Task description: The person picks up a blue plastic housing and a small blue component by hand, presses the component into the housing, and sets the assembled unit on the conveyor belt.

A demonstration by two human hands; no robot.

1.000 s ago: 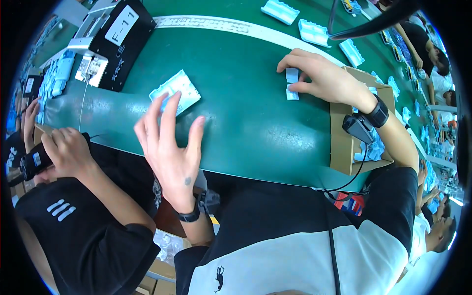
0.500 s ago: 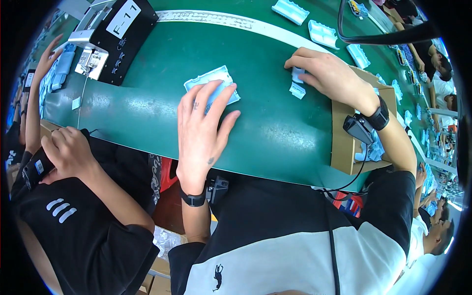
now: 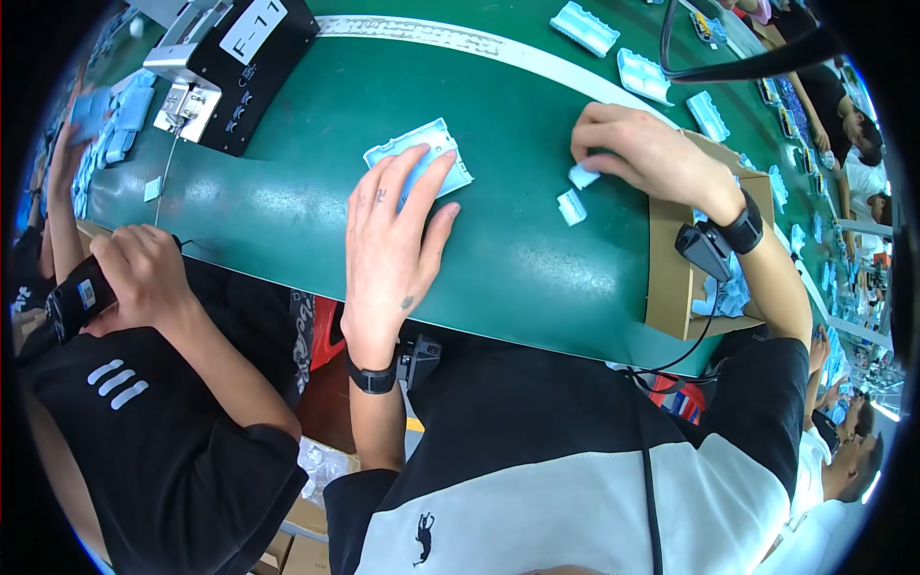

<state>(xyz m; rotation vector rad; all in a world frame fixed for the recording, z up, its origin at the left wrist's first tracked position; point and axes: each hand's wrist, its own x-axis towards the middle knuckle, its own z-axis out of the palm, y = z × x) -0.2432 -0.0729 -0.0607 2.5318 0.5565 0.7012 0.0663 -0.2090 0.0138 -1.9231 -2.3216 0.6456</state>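
My left hand lies flat on the green table, its spread fingertips resting on a light blue plastic tray. My right hand is curled over a small light blue plastic part and pinches it against the table. A second small blue part lies loose just below it. Both wrists carry black bands.
A black machine stands at the far left of the table. More blue trays lie along the far edge by a white strip. A cardboard box sits at my right. A person in black at my left holds a dark device.
My left hand has moved forward from the table's near edge and come down onto the blue tray. My right hand stays over the small blue parts.
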